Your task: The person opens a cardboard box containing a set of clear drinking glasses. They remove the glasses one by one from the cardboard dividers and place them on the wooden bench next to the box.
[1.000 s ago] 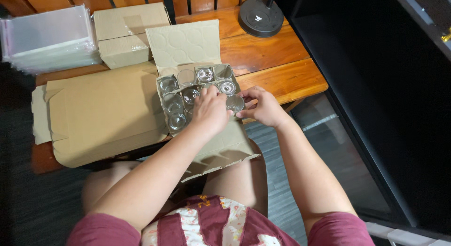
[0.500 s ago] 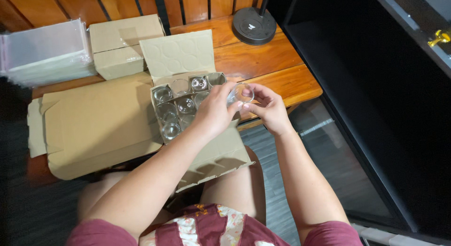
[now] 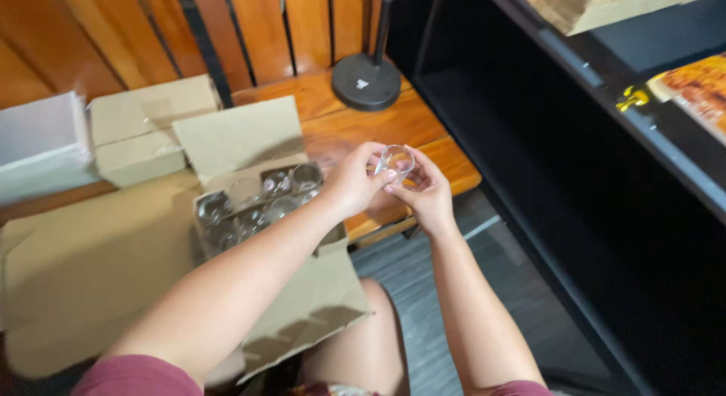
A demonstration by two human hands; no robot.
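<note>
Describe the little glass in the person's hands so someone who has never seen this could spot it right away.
Start at the wooden bench with the open cardboard box of small clear glasses. Just right of the box, above the bench's front edge, the left hand and right hand meet. The small clear glass sits between their fingers, the only one lifted out of the box's compartments.

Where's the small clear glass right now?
Head view, right of centre: the small clear glass is held between the left hand and right hand, right of the open cardboard box.
</note>
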